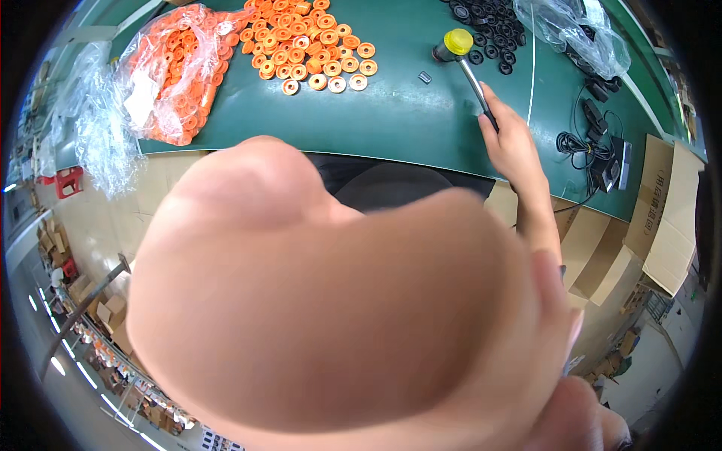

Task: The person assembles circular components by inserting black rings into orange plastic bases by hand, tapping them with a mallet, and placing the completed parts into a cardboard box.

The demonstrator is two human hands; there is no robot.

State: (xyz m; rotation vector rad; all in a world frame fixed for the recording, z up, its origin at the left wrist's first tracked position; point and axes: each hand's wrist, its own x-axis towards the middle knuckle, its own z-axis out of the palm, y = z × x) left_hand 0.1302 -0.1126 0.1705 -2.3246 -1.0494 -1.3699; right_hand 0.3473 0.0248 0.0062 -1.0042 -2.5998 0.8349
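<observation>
Right hand (513, 143): fingers clamped round dark grip of yellow-faced, steel-shafted mallet (473, 78), over green tabletop (406, 116). Long axis slants, head far-left, grip toward near edge. Bare surface leftward. Blurred close-up hand, probably left hand (323, 301); fingers: cannot tell.

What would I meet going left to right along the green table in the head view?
Clear plastic bag of orange discs, loose pile of orange discs, small dark piece, yellow-faced mallet, right hand gripping its handle, coiled black cable.
</observation>
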